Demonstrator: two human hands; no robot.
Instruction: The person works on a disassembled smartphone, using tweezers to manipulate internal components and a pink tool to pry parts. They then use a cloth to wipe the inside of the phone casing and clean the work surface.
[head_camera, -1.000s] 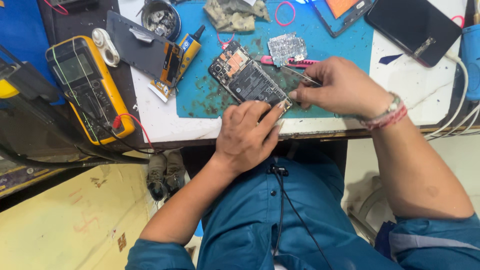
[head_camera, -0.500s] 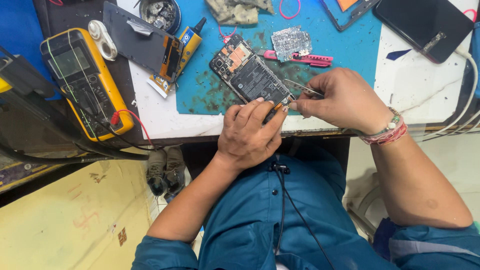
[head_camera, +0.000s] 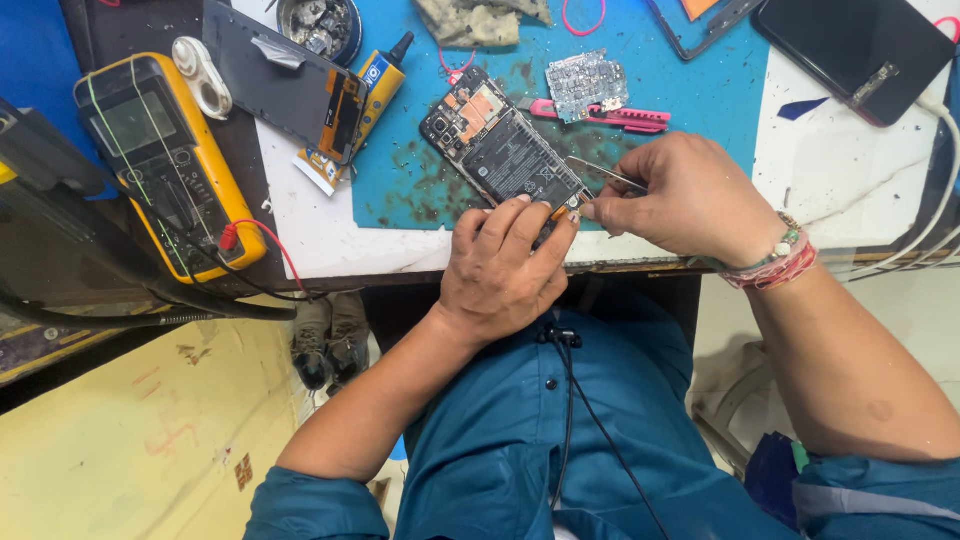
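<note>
From the head camera, looking straight down, an opened phone (head_camera: 505, 150) with its back cover off lies slanted on a stained blue mat (head_camera: 700, 100) at the near edge of the white surface (head_camera: 320, 225), its battery and circuit boards facing up. The left hand (head_camera: 500, 265) rests over the phone's near end with its fingers curled and pressed down on that lower corner, pinning it to the mat rather than lifting it. The right hand (head_camera: 690, 195) is closed in a pinch around thin metal tweezers (head_camera: 605, 174), whose far end lies over the phone's right edge while the thumb and forefinger meet just beside the left fingertips; beaded and woven bracelets (head_camera: 775, 262) circle that wrist. Beyond the phone on the mat sit a small perforated metal plate (head_camera: 587, 83) and, touching it, a pink handled tool (head_camera: 612, 116). To the left, partly off the mat, lie a yellow glue tube (head_camera: 368, 95) with a black nozzle, a dark flat phone panel (head_camera: 285, 78) and a white tape roll (head_camera: 202, 75). Farther left is a yellow multimeter (head_camera: 165, 165) with a red lead (head_camera: 262, 240) curling from its lower end. At the far edge stand a round tin of small parts (head_camera: 318, 24) and a crumpled grey rag (head_camera: 478, 20). A dark phone (head_camera: 850, 50) lies at the far right with a white cable (head_camera: 940, 170) running from it.
</note>
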